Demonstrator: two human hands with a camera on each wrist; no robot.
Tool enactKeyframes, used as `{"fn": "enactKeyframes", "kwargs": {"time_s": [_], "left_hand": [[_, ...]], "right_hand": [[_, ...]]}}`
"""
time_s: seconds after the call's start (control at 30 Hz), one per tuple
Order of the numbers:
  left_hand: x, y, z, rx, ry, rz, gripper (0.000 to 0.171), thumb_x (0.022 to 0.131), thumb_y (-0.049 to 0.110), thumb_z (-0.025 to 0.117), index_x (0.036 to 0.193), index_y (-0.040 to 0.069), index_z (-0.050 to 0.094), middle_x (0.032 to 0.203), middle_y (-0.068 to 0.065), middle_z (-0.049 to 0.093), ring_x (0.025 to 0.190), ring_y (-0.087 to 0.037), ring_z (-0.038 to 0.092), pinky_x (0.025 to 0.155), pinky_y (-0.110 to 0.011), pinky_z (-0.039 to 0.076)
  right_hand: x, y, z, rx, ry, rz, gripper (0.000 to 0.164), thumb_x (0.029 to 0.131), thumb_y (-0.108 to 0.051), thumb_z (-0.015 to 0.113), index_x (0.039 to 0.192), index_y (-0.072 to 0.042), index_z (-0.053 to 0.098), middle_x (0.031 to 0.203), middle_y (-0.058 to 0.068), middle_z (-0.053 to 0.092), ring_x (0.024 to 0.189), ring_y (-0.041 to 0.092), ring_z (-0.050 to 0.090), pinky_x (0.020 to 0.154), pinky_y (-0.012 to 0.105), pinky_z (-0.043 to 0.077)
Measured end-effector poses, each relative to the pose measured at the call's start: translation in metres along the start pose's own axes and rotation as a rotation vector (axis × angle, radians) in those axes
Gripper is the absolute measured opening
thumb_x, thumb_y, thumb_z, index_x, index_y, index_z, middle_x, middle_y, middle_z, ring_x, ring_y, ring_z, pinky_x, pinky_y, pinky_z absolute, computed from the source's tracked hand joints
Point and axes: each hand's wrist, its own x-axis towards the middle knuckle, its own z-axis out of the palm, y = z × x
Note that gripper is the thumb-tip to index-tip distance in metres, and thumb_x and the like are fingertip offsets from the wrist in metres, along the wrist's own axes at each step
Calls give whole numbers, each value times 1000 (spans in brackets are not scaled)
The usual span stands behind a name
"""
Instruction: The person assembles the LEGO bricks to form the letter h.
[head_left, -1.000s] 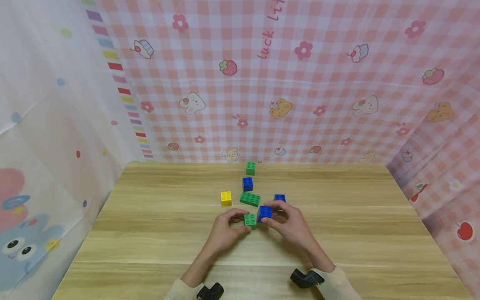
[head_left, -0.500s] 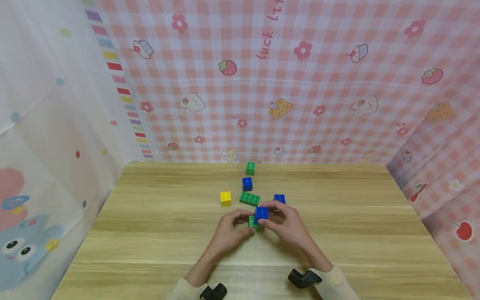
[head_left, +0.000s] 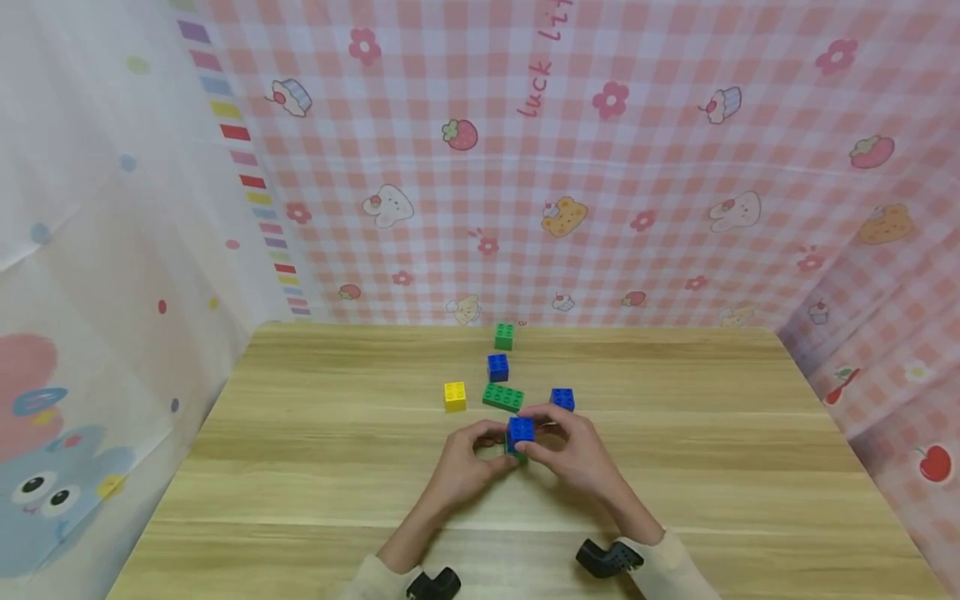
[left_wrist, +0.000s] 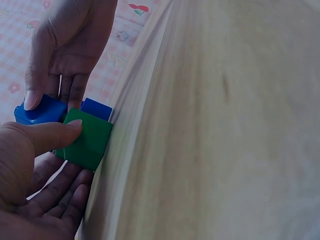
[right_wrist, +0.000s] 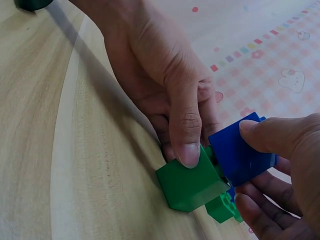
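My left hand (head_left: 463, 460) pinches a square green building block (right_wrist: 192, 185) between thumb and fingers, low over the table. Opposite it, my right hand (head_left: 576, 446) grips a square blue building block (head_left: 521, 431) directly above the green one. In the head view the blue block hides most of the green one. The right wrist view shows the blue block (right_wrist: 240, 150) against the green block's studded side, slightly tilted, with some studs showing in a narrow gap. Whether they are pressed together I cannot tell. Both thumbs lie on the near faces of their blocks.
Beyond the hands lie a long green block (head_left: 503, 397), a yellow block (head_left: 454, 397) to the left and a blue block (head_left: 562, 399) to the right. Farther back are another blue block (head_left: 498, 367) and a green block (head_left: 504, 337). A patterned cloth (head_left: 465, 208) hangs behind the wooden table (head_left: 300, 467).
The left hand has shifted right with the green block. The right hand has brought the blue block slightly left, from beside the green block to on top of it.
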Motion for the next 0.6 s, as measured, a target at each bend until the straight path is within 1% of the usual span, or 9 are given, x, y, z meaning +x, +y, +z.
{"fn": "enactKeyframes", "kwargs": {"time_s": [0.07, 0.3, 0.6], "left_hand": [[0, 0, 1, -4, -2, 1, 38, 84, 18, 85, 120, 15, 73, 114, -3, 76, 109, -22, 70, 103, -45, 55], [-2, -1, -1, -19, -14, -31, 39, 84, 21, 85, 121, 19, 73, 115, 2, 76, 111, -17, 69, 106, -43, 52], [-2, -3, -2, -24, -18, -28, 39, 85, 24, 85, 121, 19, 73, 116, 2, 75, 110, -17, 69, 103, -42, 54]], "right_hand": [[0, 1, 0, -5, 3, -3, 36, 90, -18, 80, 123, -20, 68, 119, 0, 72, 107, 18, 67, 106, 45, 55], [-1, 0, 1, -38, -11, -44, 36, 91, -17, 79, 125, -20, 68, 119, -1, 72, 108, 18, 69, 104, 44, 57], [0, -1, 0, -50, -25, -56, 36, 90, -17, 80, 124, -20, 68, 119, -2, 71, 110, 20, 69, 104, 43, 56]]}}
